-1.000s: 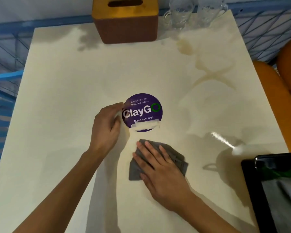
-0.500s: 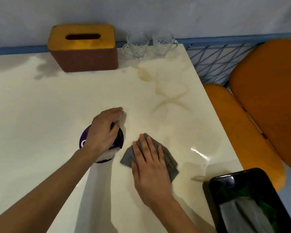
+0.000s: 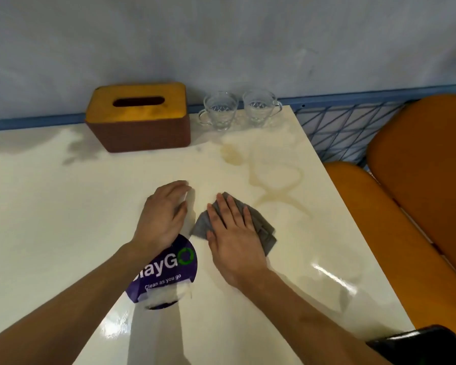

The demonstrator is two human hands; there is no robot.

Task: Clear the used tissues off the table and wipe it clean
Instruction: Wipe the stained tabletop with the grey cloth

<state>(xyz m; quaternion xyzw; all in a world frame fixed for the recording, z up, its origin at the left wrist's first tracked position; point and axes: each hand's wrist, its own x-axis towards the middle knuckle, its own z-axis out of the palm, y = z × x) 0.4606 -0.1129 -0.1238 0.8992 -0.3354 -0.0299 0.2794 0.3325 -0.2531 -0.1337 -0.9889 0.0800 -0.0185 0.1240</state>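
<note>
Step in hand is judged to be wiping. The right hand is laid flat, fingers straight and spread, on a folded grey cloth and pressed to the table near its middle. The left hand is arched just beside it, over the far edge of a round purple sticker. A white scrap, possibly a used tissue, is seen at the left fingertips. Whether it is pinched or only covered cannot be told. A brown looping stain is noted just beyond the cloth, towards two glass cups and a tissue box at the far edge. The next move is judged to call for the cloth to be pushed forward over the stain under firm flat pressure, short of the cups. A pale patch on the sticker's near edge cannot be identified. A black object is cut off at the lower right corner. Motion blur is present on both hands.
</note>
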